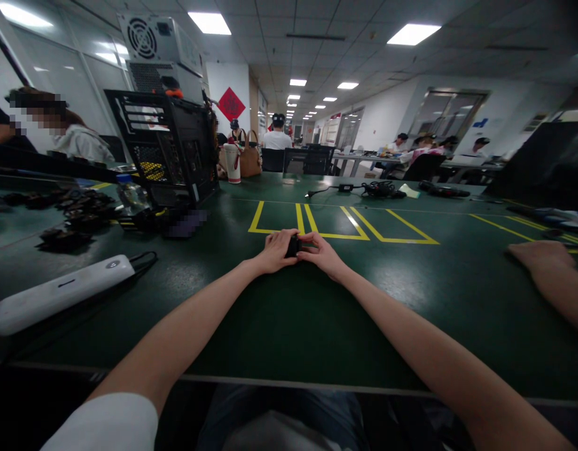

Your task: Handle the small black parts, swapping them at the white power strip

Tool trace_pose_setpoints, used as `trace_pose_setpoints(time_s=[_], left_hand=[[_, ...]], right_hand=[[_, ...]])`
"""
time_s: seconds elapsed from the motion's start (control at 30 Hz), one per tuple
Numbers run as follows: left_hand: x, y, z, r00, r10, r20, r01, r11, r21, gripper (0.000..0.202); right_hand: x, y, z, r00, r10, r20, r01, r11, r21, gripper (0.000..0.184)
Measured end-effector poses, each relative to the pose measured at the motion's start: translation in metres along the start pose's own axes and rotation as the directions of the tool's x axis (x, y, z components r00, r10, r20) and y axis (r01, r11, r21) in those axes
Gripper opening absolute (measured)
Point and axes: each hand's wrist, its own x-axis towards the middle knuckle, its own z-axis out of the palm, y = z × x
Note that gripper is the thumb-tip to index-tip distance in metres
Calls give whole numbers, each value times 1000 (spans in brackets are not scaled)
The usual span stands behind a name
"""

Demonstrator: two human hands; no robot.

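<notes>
A small black block-like object [293,247] is between my hands, low over the green table; its exact kind does not show. My left hand [276,251] is wrapped round its left side, with the fingers over it. On the other side, my right hand [323,255] pinches its right edge between thumb and fingers. Much of the object is hidden by the fingers. Just beyond my hands, yellow tape [317,237] marks open-topped boxes on the table.
To the left stand a black computer case [173,147], a bottle [133,195], a pile of black parts [84,210] and a long white device [66,293]. Coiled black cables [383,189] lie at the back. At right rests another person's hand [545,254].
</notes>
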Motion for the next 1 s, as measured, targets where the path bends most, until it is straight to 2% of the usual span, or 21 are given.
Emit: trace_pose_setpoints(time_s=[0.17, 0.4, 0.57, 0.67, 0.83, 1.0], left_hand=[[0, 2, 0, 1000, -13, -6, 13, 1000, -9, 57], [0, 3, -1, 1000, -17, 0, 17, 1000, -4, 58], [0, 1, 0, 1000, -9, -4, 9, 1000, 9, 57], [0, 1, 1, 1000, -11, -5, 11, 1000, 6, 58], [0, 0, 0, 1000, -7, -3, 7, 1000, 4, 59], [0, 0, 1, 1000, -1, -9, 2, 1000, 13, 58]], right_hand=[[0, 0, 1, 999, 28, -36, -28, 1000, -8, 29], [3, 1, -2, 994, 103, -39, -104, 994, -25, 36], [2, -1, -4, 997, 71, -1, -71, 996, -52, 40], [1, -1, -4, 995, 94, 27, -93, 995, -23, 40], [1, 0, -2, 993, 119, 4, -119, 993, 12, 29], [2, -2, -3, 993, 117, 2, -117, 993, -9, 34]])
